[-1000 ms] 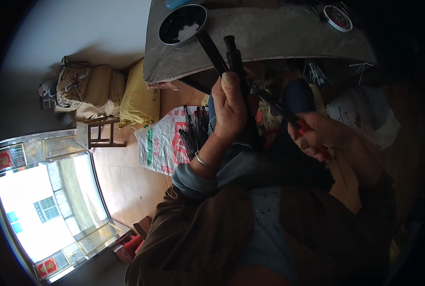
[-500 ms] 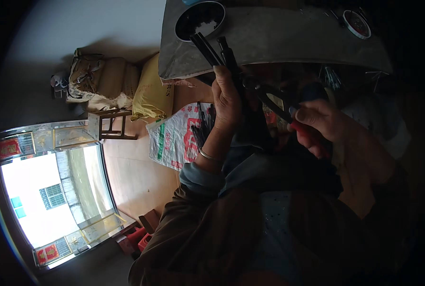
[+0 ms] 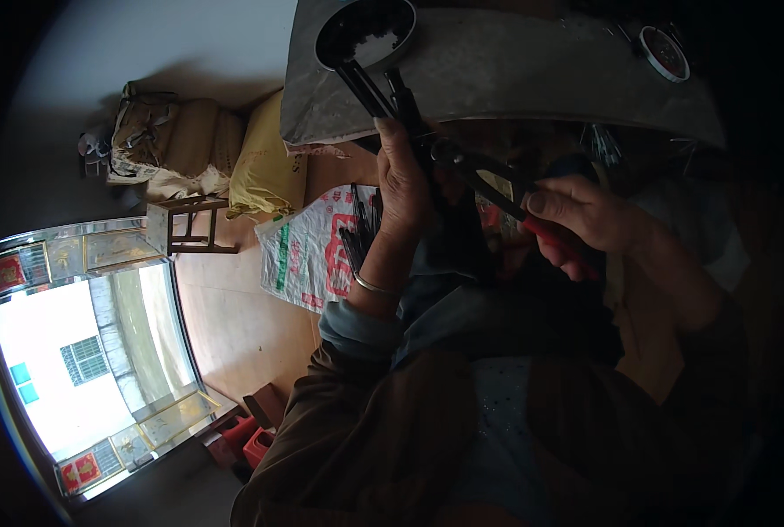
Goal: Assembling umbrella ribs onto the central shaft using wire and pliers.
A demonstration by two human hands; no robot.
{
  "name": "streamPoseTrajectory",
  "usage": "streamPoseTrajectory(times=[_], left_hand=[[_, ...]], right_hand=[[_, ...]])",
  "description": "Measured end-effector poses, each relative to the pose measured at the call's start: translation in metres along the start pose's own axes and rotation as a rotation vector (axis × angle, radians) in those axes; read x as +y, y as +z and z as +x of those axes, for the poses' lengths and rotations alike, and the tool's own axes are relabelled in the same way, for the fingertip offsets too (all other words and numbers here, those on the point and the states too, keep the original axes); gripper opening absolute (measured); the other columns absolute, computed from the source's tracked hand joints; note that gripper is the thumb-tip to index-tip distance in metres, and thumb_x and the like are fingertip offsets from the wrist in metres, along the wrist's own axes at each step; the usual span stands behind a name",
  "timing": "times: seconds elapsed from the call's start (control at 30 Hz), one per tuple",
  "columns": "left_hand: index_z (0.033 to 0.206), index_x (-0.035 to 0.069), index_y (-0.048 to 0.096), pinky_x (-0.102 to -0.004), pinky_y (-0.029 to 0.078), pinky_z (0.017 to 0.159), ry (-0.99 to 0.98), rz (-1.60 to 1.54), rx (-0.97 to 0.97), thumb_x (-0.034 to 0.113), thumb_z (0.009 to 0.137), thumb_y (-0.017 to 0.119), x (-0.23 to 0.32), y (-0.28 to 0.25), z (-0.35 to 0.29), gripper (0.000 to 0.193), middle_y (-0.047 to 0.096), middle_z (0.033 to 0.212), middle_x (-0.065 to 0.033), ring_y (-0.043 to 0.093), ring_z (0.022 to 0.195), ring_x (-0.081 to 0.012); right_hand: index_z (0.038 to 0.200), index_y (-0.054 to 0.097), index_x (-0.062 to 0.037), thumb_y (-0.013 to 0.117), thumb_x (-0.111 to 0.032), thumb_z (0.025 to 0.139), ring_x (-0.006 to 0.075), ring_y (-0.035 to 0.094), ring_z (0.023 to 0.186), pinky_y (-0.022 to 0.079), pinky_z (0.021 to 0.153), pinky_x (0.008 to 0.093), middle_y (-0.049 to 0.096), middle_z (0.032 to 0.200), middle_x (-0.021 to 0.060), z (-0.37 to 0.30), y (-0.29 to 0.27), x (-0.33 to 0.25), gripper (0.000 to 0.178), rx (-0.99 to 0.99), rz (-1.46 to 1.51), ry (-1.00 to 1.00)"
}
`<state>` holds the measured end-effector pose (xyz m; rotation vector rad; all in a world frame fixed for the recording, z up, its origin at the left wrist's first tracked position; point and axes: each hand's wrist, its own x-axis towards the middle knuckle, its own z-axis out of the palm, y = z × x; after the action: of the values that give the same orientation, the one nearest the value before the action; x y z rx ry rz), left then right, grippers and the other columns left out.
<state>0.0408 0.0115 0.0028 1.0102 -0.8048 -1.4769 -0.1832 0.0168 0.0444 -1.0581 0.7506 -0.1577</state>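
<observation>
My left hand point(image 3: 405, 189) is wrapped round a bundle of long black rods point(image 3: 365, 90), thumb pressed along them. The rods stick up past the thumb toward the table; one, with a stepped end point(image 3: 401, 92), leans apart from the others. Their lower ends are lost in shadow. My right hand point(image 3: 581, 215) grips pincers point(image 3: 488, 180) with red handles, thumb on top. The round jaws of the pincers are at the rods, just right of my left hand. Whether the jaws touch or bite on anything is too dark to tell.
A grey table point(image 3: 515, 79) ahead carries a round bowl point(image 3: 365, 35) with black and white bits and a small round dish point(image 3: 664, 54). More black rods point(image 3: 357, 230) lie on a printed white sack point(image 3: 308, 250). A wooden stool point(image 3: 190, 224) and a yellow sack point(image 3: 269, 162) stand left.
The whole scene has shifted slightly left in the picture. My right thumb has shifted a little on the pincers. Both hands keep their holds.
</observation>
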Motion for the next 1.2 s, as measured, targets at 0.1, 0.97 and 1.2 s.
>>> streamPoseTrajectory(times=[0.1, 0.97, 1.2], left_hand=[[0.087, 0.007, 0.051, -0.0287, 0.034, 0.034, 0.02, -0.016, -0.018, 0.07, 0.09, 0.026, 0.0, -0.004, -0.002, 0.068, 0.038, 0.048, -0.0024, 0.038, 0.036, -0.015], [0.087, 0.004, 0.053, -0.0202, 0.032, 0.037, 0.168, 0.099, -0.159, 0.055, 0.097, 0.034, 0.004, 0.026, -0.025, 0.056, 0.052, 0.058, -0.0011, 0.045, 0.042, -0.0065], [0.084, 0.005, 0.054, -0.0196, 0.032, 0.041, 0.157, 0.062, -0.182, 0.054, 0.097, 0.036, 0.007, 0.032, -0.026, 0.054, 0.052, 0.06, 0.0, 0.043, 0.045, -0.0051]], right_hand=[[0.092, 0.051, -0.0008, 0.038, -0.045, 0.099, 0.0119, 0.054, 0.038, 0.045, 0.036, 0.0246, 0.055, 0.054, 0.0047, -0.003, 0.003, 0.0, 0.047, -0.101, 0.179, 0.085], [0.13, 0.042, 0.0039, 0.047, -0.03, 0.098, 0.0174, 0.066, 0.067, 0.053, 0.058, 0.0273, 0.065, 0.09, 0.0137, -0.054, 0.019, -0.026, 0.046, -0.029, 0.135, 0.194], [0.113, 0.047, 0.0018, 0.046, -0.03, 0.099, 0.0099, 0.055, 0.053, 0.049, 0.048, 0.026, 0.054, 0.07, 0.004, -0.059, 0.025, -0.02, 0.035, -0.022, 0.065, 0.209]])
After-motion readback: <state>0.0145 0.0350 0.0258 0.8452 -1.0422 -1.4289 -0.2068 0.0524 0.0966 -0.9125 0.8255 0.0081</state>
